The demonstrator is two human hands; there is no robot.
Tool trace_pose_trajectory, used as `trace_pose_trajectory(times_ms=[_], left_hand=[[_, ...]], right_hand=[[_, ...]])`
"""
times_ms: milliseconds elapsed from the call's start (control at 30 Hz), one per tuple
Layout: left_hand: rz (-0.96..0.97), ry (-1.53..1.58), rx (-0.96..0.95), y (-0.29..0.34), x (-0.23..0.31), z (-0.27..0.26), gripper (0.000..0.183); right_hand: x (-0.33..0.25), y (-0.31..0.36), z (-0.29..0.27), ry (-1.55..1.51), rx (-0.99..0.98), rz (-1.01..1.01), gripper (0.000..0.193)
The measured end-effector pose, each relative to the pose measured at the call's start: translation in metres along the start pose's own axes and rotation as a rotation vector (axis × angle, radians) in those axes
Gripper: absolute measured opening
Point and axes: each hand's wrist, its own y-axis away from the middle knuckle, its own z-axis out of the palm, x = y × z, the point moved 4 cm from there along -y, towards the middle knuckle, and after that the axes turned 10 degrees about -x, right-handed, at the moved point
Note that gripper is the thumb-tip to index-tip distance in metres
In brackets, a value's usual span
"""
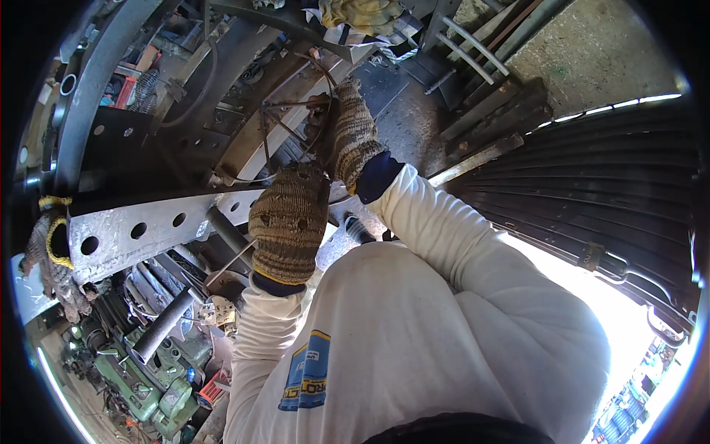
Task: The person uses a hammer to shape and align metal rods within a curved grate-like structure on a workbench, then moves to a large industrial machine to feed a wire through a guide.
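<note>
Both my hands wear striped brown knit work gloves with dark cuffs. My right hand (353,137) reaches forward and appears closed at a framework of thin bent metal rods (266,137). Close beside it, slightly nearer me, my left hand (290,222) shows its back and looks closed. What it grips is hidden under the glove. A thin straight rod (231,264) shows at the left glove's near left side; I cannot tell whether that hand holds it. The rods stand over a rusty steel bar (248,133). Below them runs a pale steel beam (159,226) with round holes.
A spare pair of dirty gloves (53,251) hangs over the beam's left end. Lower left stand a green machine (133,381) and a steel pipe (166,322). A dark ribbed shutter (592,185) lies right; a rung-like metal frame (473,52) is at far right.
</note>
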Motion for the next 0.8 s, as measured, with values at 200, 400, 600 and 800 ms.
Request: trace_pose_trajectory(times_ms=[200, 400, 600, 800], left_hand=[[-0.018, 0.006, 0.095, 0.012, -0.021, 0.011, 0.047], [0.008, 0.091, -0.065, 0.020, -0.014, 0.031, 0.050], [0.142, 0.058, 0.172, 0.030, -0.010, 0.046, 0.051], [0.077, -0.203, 0.172, 0.014, -0.012, 0.003, 0.038]], right_hand=[[0.009, -0.001, 0.005, 0.058, 0.196, -0.192, 0.049], [0.000, 0.006, 0.003, 0.015, 0.055, -0.089, 0.050], [-0.001, 0.026, -0.030, 0.069, -0.261, -0.044, 0.047], [-0.001, 0.022, -0.042, 0.062, -0.591, 0.218, 0.042]])
